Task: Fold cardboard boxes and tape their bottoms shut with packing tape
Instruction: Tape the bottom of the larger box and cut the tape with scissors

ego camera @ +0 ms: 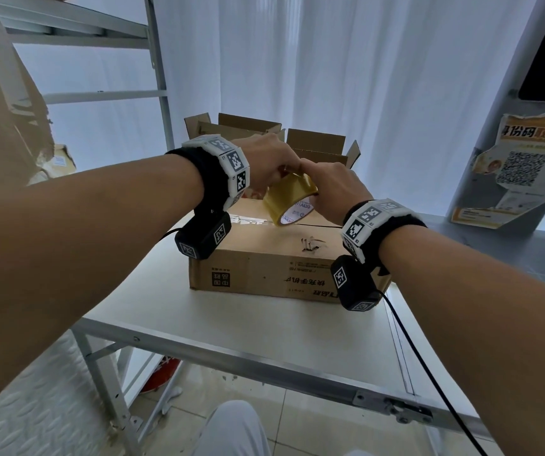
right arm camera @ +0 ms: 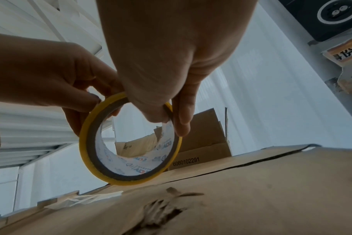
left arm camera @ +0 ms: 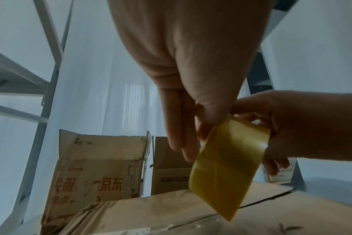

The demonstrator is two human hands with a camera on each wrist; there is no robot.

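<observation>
A closed cardboard box (ego camera: 264, 268) lies on the white table (ego camera: 264, 334), its flap seam (left arm camera: 271, 199) facing up and a torn patch (right arm camera: 157, 213) on top. Just above the seam both hands hold a yellow packing tape roll (ego camera: 289, 200). My right hand (ego camera: 330, 189) grips the roll (right arm camera: 86, 147) with the thumb inside the core and fingers outside. My left hand (ego camera: 264, 162) pinches the top of the roll's outer face (left arm camera: 227, 167) with its thumb and fingers (left arm camera: 211, 111). Whether a tape end is lifted cannot be told.
Two open cardboard boxes (ego camera: 231, 126) (ego camera: 317, 143) stand behind the closed one at the table's back. A metal shelf frame (ego camera: 159, 77) rises at the left. A pillar with a poster (ego camera: 511, 169) is at the right. A black cable (ego camera: 429, 373) trails from the right wrist.
</observation>
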